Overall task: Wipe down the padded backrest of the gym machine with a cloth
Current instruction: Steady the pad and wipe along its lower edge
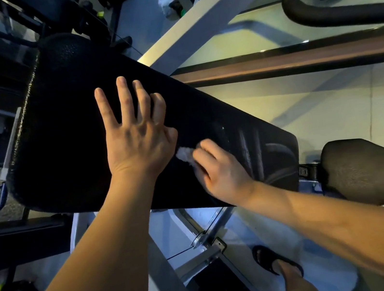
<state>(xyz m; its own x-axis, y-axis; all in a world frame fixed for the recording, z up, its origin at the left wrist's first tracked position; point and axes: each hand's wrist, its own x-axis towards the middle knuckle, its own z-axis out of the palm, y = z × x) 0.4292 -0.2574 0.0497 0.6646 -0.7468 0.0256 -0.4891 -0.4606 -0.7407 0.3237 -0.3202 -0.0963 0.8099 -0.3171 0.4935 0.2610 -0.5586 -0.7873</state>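
Head view: gym room, pale glossy floor [306,106], white steel frame [189,16]. Black padded backrest [70,140] has its long axis running upper-left to lower-right, with streaks near the lower end. Left hand [135,134] lies flat on it, fingers spread. Right hand [217,169] curls round a small white cloth [183,154], pressed mid-pad just beside the left.

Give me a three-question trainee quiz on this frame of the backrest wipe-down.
1. True or false: the left hand lies flat, fingers spread, on the backrest.
2. Which hand holds the white cloth? A) the left hand B) the right hand
3. Fill in: the foot on the floor wears a black ____.
Key: 1 true; 2 B; 3 sandal.
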